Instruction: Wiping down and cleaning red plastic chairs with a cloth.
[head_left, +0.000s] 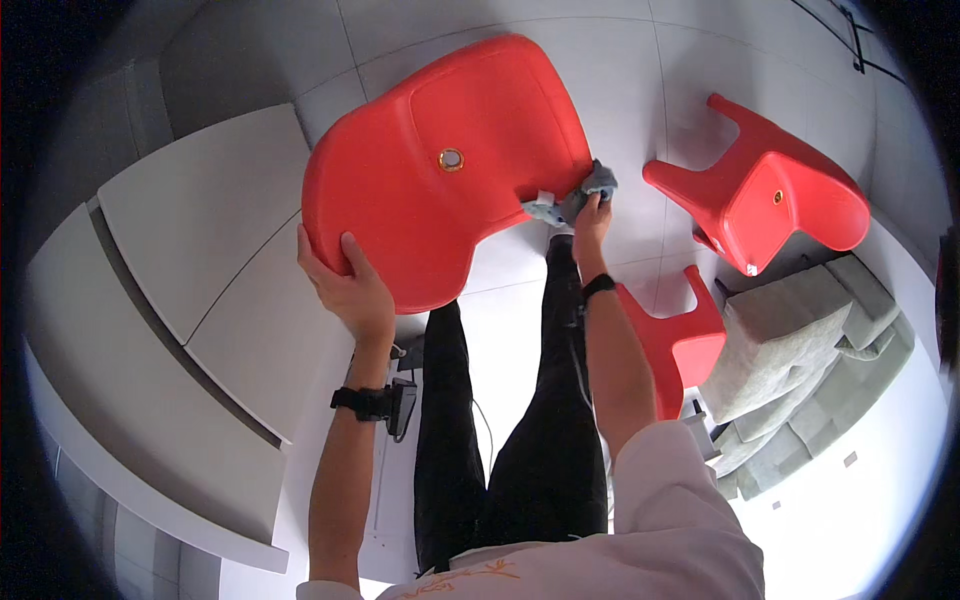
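A red plastic chair (420, 195) is held up in front of me, with a small gold-rimmed round hole in it. My left hand (349, 281) grips its lower left edge, thumb over the near face and fingers wrapped around the rim. At the chair's right edge, my right hand (592, 225) holds a crumpled grey-blue cloth (574, 201) with a pale tag. The cloth touches the red edge there. Part of the chair's far side and its legs are hidden from me.
A second red chair (757, 195) lies tipped on the tiled floor to the right. Closer to me is another red chair (694, 345), partly behind my right arm. A grey-green sofa (810, 360) stands at the right. White cabinets (217, 217) run along the left.
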